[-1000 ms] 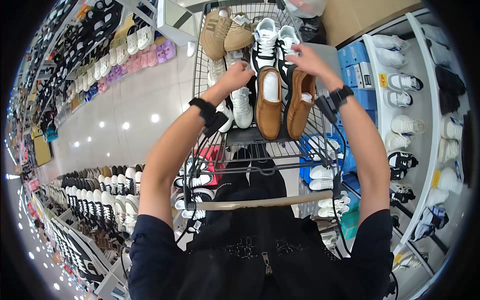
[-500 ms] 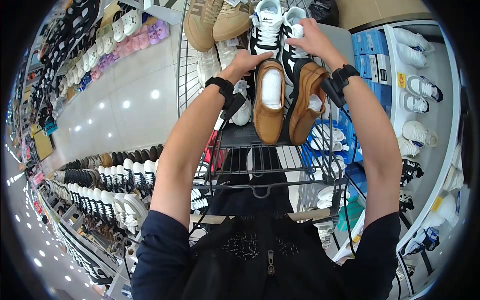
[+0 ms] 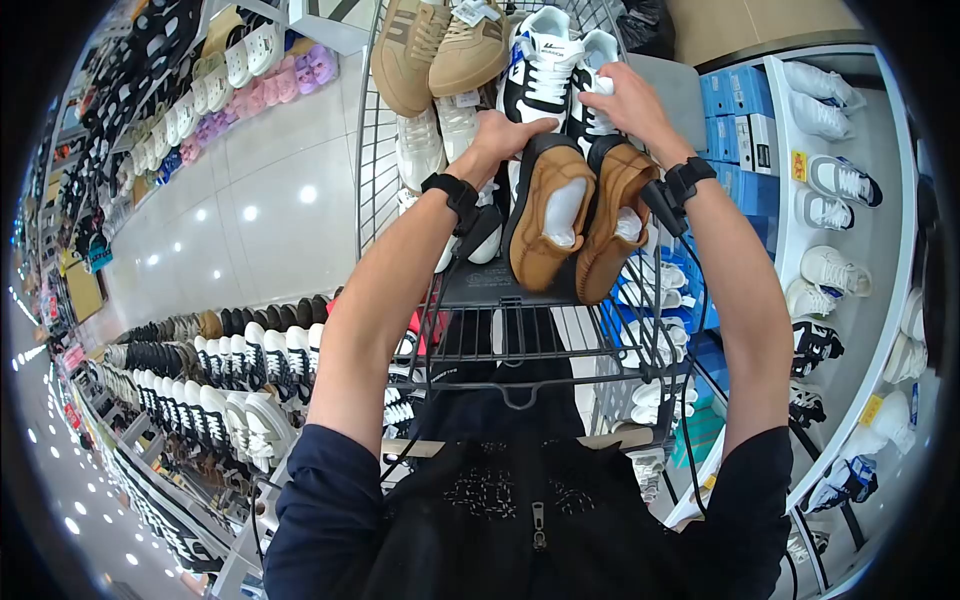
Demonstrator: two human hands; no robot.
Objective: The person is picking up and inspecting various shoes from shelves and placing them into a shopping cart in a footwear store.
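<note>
A pair of black-and-white lace-up sneakers lies in a wire shopping cart [image 3: 365, 170]. My left hand [image 3: 500, 137] grips the left sneaker [image 3: 545, 85], thumb across its toe, other fingers mostly hidden. My right hand [image 3: 635, 108] is closed around the upper side of the right sneaker [image 3: 590, 122], with something white between thumb and finger. Just below both hands, a left brown loafer [image 3: 532, 225] and a right brown loafer [image 3: 600, 260], stuffed with white paper, rest tilted on a dark panel [image 3: 480, 287] against the sneakers.
Tan sneakers [image 3: 405, 60] and off-white shoes [image 3: 418, 150] fill the cart's left side. Shelves of shoes [image 3: 840, 180] and blue shoe boxes [image 3: 740, 90] stand close on the right. Rows of shoes [image 3: 260, 355] line the left. A black bag [image 3: 645, 28] lies beyond the cart.
The sneakers have shifted slightly right, and my left hand has moved right and down with them. The left loafer has tipped over and turned, its opening now facing more to the right.
</note>
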